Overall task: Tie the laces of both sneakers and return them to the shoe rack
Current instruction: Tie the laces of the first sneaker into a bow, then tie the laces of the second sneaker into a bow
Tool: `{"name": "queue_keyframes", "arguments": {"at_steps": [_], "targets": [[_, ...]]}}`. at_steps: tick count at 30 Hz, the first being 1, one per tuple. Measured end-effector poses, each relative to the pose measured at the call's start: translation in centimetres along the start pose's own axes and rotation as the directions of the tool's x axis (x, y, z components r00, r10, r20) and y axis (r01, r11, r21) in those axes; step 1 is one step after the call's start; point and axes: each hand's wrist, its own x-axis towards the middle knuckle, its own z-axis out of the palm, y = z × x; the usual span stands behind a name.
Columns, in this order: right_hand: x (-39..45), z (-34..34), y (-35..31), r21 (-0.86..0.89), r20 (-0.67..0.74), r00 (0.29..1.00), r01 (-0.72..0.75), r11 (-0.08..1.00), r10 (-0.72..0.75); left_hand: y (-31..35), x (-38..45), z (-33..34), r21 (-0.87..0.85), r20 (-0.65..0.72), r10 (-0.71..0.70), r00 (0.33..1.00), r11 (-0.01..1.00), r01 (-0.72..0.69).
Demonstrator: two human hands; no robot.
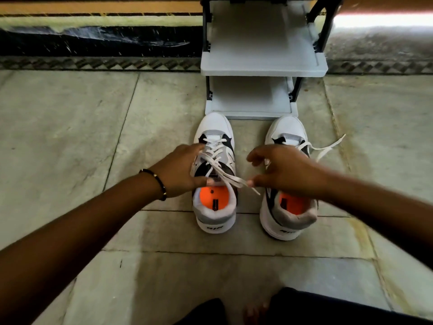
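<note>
Two white, grey and black sneakers with orange insoles stand side by side on the floor, toes toward the shoe rack (pixel 262 64). My left hand (pixel 180 170) rests on the left side of the left sneaker (pixel 214 207), thumb at its tongue. My right hand (pixel 285 170) hovers over the right sneaker (pixel 288 214) and pinches the loose white laces (pixel 232 178) of the left sneaker with thumb and finger. The right sneaker's laces (pixel 328 147) trail untied to the right across the floor.
The grey two-shelf rack with black posts stands just beyond the shoes' toes. Pale stone floor tiles (pixel 93 137) surround the shoes. A dark patterned border and wall (pixel 93 43) run along the back. My legs and bare foot (pixel 255 310) show at the bottom edge.
</note>
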Motion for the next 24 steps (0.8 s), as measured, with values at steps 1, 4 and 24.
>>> {"name": "queue_keyframes", "arguments": {"at_steps": [1,4,24], "targets": [[-0.7,-1.5,0.5,-0.061,0.004,1.000,-0.007,0.998,0.008,0.7,0.3,-0.7,0.067,-0.011,0.026,1.000,0.997,-0.025],[-3.2,-5.9,2.0,-0.226,0.048,0.994,-0.088,0.970,0.101,3.7,2.0,-2.6,0.199,-0.005,0.137,0.991,0.971,-0.134],[-1.7,0.2,8.9,0.850,-0.097,0.845,-0.205,0.486,0.526,11.6,8.5,7.1,-0.374,-0.024,0.166,0.986,0.913,-0.162]]}}
